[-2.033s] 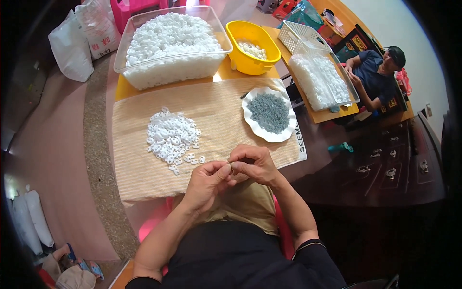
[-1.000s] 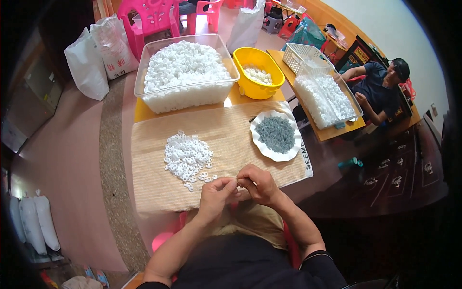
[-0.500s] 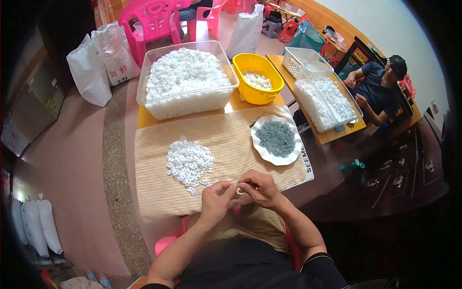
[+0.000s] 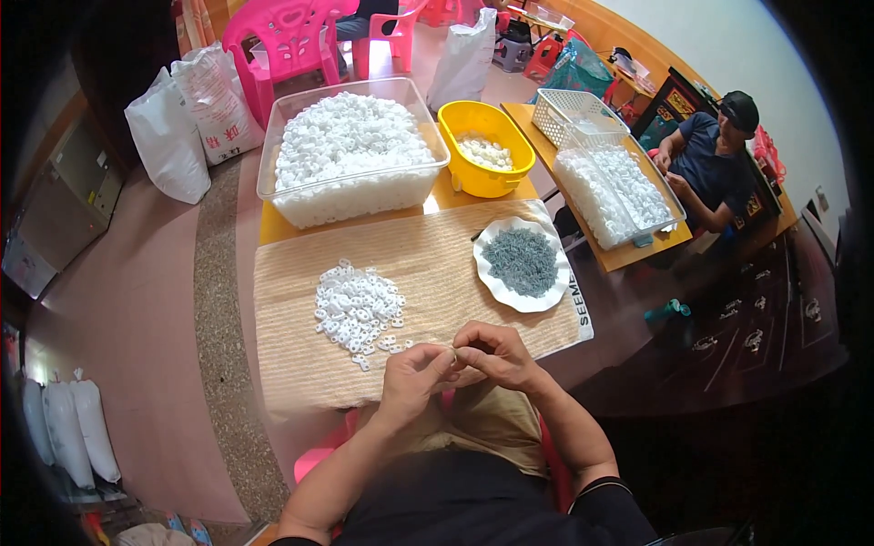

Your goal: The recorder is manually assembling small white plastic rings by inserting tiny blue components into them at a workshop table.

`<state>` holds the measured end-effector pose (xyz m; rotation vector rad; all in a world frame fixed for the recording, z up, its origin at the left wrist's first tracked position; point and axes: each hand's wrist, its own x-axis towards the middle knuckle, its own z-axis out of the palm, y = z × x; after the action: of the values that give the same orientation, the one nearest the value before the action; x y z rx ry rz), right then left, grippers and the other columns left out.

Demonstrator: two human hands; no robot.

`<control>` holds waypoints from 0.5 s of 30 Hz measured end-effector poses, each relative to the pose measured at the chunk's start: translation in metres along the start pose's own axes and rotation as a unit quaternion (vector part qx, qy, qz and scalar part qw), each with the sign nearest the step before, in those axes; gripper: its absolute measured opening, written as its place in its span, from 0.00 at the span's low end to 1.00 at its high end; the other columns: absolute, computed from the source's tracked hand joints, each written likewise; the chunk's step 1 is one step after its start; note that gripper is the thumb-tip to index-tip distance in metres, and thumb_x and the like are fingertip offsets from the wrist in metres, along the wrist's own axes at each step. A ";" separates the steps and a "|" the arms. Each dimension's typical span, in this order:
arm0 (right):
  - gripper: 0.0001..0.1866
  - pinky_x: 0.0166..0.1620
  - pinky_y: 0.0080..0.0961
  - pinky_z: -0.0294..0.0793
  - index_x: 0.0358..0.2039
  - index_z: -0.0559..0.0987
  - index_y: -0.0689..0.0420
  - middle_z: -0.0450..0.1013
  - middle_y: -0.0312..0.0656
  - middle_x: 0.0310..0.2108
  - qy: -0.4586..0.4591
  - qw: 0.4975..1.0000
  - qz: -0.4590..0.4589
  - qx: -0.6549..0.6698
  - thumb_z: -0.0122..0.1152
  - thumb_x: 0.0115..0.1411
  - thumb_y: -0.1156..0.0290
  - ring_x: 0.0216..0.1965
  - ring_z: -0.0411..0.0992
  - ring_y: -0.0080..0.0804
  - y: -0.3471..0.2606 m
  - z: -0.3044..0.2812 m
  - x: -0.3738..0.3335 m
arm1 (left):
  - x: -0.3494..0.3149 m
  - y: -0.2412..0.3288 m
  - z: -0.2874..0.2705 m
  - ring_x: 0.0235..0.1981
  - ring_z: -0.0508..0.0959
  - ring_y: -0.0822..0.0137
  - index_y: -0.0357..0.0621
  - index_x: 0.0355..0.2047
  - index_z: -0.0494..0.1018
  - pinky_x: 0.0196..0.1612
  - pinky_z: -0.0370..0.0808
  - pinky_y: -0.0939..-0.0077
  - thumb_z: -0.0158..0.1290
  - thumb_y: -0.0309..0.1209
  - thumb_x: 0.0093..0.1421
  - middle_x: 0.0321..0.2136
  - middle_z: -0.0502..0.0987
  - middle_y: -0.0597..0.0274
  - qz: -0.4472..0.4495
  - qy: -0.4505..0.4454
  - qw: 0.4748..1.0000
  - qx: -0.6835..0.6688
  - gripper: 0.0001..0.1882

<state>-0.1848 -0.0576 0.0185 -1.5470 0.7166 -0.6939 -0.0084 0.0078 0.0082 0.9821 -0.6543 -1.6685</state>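
Over the near edge of the cloth-covered table (image 4: pixel 437 238), my left hand (image 4: pixel 411 375) and my right hand (image 4: pixel 499 357) meet fingertip to fingertip. Thumb and forefinger of each are pinched on a small pale piece, mostly hidden by the fingers, so its kind does not show. Just beyond my left hand lies a loose pile of small white plastic pieces with holes (image 4: pixel 358 305), a few strays at its near side. Past my right hand, a white wavy-rimmed plate (image 4: pixel 492 289) holds a heap of small grey-green pieces (image 4: pixel 521 261).
Behind the cloth stand a clear bin (image 4: pixel 355 196) heaped with white pieces and a yellow tub (image 4: pixel 496 182) with pale round pieces. At right, a co-worker (image 4: pixel 719 164) sits by a side table with a clear tray (image 4: pixel 628 223) and a white basket (image 4: pixel 583 114). White sacks (image 4: pixel 168 136) stand at left.
My hands stay together in nearly the same place, fingers shifted slightly around the small piece. The co-worker's head and hands have moved a little.
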 end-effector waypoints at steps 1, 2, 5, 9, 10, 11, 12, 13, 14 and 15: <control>0.08 0.38 0.22 0.70 0.36 0.74 0.63 0.72 0.38 0.30 0.000 1.000 0.000 0.000 0.56 0.61 0.72 0.34 0.70 0.22 -0.001 0.000 0.000 | 0.000 0.000 0.000 0.29 0.78 0.74 0.35 0.37 0.75 0.37 0.80 0.78 0.54 0.30 0.61 0.30 0.77 0.64 -0.002 -0.006 1.000 -0.008 0.09; 0.08 0.38 0.21 0.70 0.36 0.74 0.63 0.72 0.37 0.30 -0.002 1.000 0.009 0.008 0.56 0.61 0.71 0.34 0.70 0.21 -0.001 0.000 0.000 | 0.000 0.000 -0.001 0.29 0.78 0.74 0.35 0.36 0.74 0.37 0.80 0.78 0.54 0.30 0.61 0.30 0.76 0.64 -0.005 -0.013 1.000 -0.017 0.09; 0.08 0.37 0.20 0.70 0.36 0.74 0.63 0.72 0.37 0.31 -0.005 0.998 0.038 0.041 0.55 0.61 0.71 0.34 0.70 0.20 -0.006 0.000 -0.001 | -0.001 0.002 0.001 0.29 0.78 0.74 0.36 0.36 0.74 0.36 0.80 0.78 0.54 0.30 0.61 0.29 0.76 0.64 0.005 -0.017 1.000 -0.017 0.09; 0.08 0.35 0.22 0.70 0.35 0.75 0.63 0.72 0.38 0.28 0.014 0.999 0.043 -0.001 0.56 0.60 0.71 0.31 0.71 0.22 -0.003 -0.006 0.001 | 0.000 -0.001 -0.003 0.29 0.78 0.74 0.36 0.36 0.75 0.35 0.80 0.79 0.54 0.30 0.61 0.28 0.76 0.64 -0.003 -0.010 1.000 0.003 0.09; 0.08 0.35 0.22 0.70 0.35 0.75 0.63 0.72 0.38 0.28 0.014 0.999 0.043 -0.002 0.56 0.60 0.71 0.31 0.71 0.22 -0.001 -0.007 0.002 | 0.001 -0.002 -0.003 0.29 0.78 0.75 0.37 0.36 0.75 0.34 0.80 0.79 0.55 0.31 0.61 0.28 0.76 0.65 0.001 -0.004 1.000 0.009 0.09; 0.05 0.34 0.20 0.70 0.34 0.74 0.63 0.71 0.36 0.27 0.056 0.998 0.011 -0.037 0.56 0.60 0.74 0.30 0.70 0.21 0.000 -0.008 0.002 | 0.001 -0.002 -0.003 0.28 0.78 0.75 0.38 0.36 0.75 0.33 0.80 0.80 0.55 0.31 0.61 0.27 0.76 0.66 0.006 0.001 1.000 0.014 0.09; 0.03 0.32 0.18 0.71 0.33 0.74 0.64 0.70 0.35 0.25 0.098 0.992 -0.021 -0.071 0.57 0.60 0.77 0.28 0.70 0.19 -0.002 -0.008 0.004 | 0.001 -0.001 -0.002 0.28 0.78 0.75 0.38 0.36 0.75 0.33 0.80 0.80 0.55 0.31 0.61 0.27 0.76 0.66 0.006 0.002 1.000 0.014 0.09; 0.03 0.32 0.18 0.71 0.33 0.74 0.64 0.70 0.35 0.25 0.097 0.992 -0.021 -0.071 0.57 0.60 0.77 0.28 0.70 0.19 -0.007 -0.010 0.005 | 0.000 0.000 -0.001 0.28 0.78 0.75 0.38 0.36 0.75 0.32 0.80 0.80 0.55 0.32 0.61 0.27 0.76 0.66 -0.013 0.018 1.000 0.016 0.09; 0.03 0.30 0.18 0.69 0.32 0.74 0.63 0.69 0.35 0.23 0.141 0.957 -0.086 -0.240 0.57 0.59 0.78 0.27 0.69 0.20 -0.015 -0.016 0.008 | 0.000 0.001 -0.001 0.27 0.78 0.75 0.39 0.36 0.75 0.32 0.80 0.80 0.56 0.32 0.60 0.27 0.76 0.67 -0.032 0.033 0.999 0.019 0.09; 0.03 0.28 0.19 0.68 0.31 0.74 0.63 0.68 0.36 0.22 0.180 0.886 -0.148 -0.401 0.58 0.58 0.78 0.25 0.68 0.20 -0.024 -0.020 0.012 | 0.000 0.001 0.000 0.27 0.78 0.75 0.39 0.36 0.75 0.32 0.80 0.80 0.56 0.32 0.60 0.27 0.76 0.67 -0.031 0.033 0.999 0.019 0.09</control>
<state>-0.1919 -0.0779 0.0449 -2.3530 1.1497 -1.0005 -0.0073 0.0074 0.0092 1.0905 -0.6186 -1.6750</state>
